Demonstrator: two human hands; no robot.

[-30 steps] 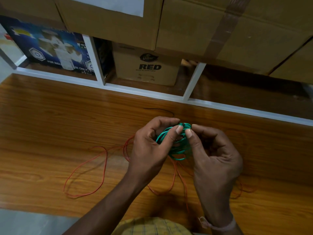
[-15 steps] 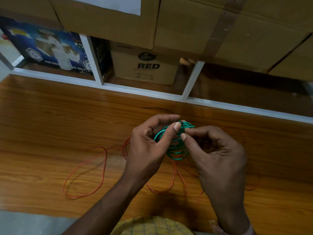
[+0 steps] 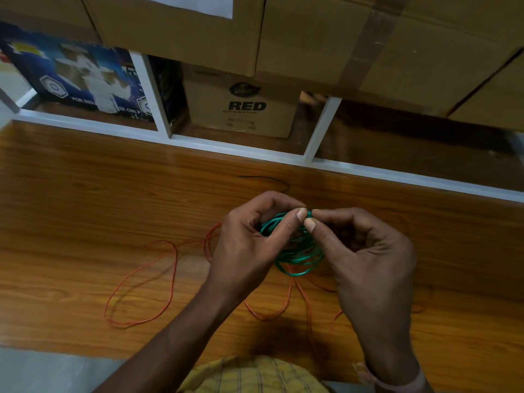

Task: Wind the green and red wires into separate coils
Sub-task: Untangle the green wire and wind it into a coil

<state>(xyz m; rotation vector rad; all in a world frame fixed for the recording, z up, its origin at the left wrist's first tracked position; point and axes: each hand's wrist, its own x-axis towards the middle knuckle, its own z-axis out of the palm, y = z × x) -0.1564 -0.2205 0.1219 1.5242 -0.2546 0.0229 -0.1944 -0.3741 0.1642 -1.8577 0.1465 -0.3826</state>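
Green wire [image 3: 297,255] is bunched into a small coil btwn my two hands, held just above the wooden tabletop [image 3: 85,199]. My left hand [image 3: 249,251] has fingers curled round the coil's left side, thumb pressing on top of the loops. My right hand [image 3: 368,262] pinches the wire at the coil's top, thumb tip & forefinger right against the left thumb; can't tell if that's the loose end I'm tucking in.

Progress, as I judge it: green looks nearly done, most of it already wound in loops, prob just securing the end left. Red wire [image 3: 141,282] isn't started: it lies loose on the tabletop in big sprawling loops, partly under my hands & out to the left, w/ more strands showing below & to the right. So roughly half to go.

Further out, a thin black wire bit [image 3: 263,179] lies just beyond my hands. Behind the white shelf frame [image 3: 232,148], a cardboard box [image 3: 241,109] reads "RED" under a logo too blurred to read. Left, a blue printed box [image 3: 76,78] shows partial text, "FOR IND… SE ONLY".
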